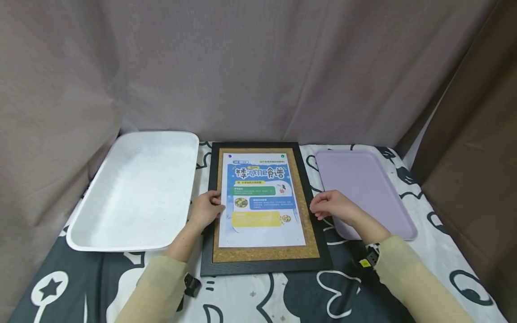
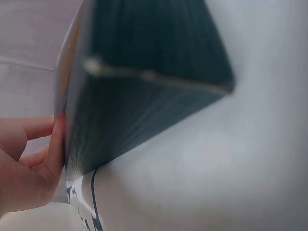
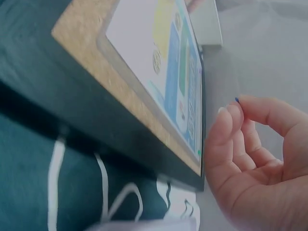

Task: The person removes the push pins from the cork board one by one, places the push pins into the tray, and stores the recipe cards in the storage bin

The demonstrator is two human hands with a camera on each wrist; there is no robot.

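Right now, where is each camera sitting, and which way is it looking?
Head: worn up high, looking forward and down at the cork board with its poster, the white tray and purple tray; both forearms, left hand and right hand show.
Left wrist: low beside the board's black frame; left fingers show.
Right wrist: low at the board's other side, facing the poster; curled right fingers show.
All three share the board.
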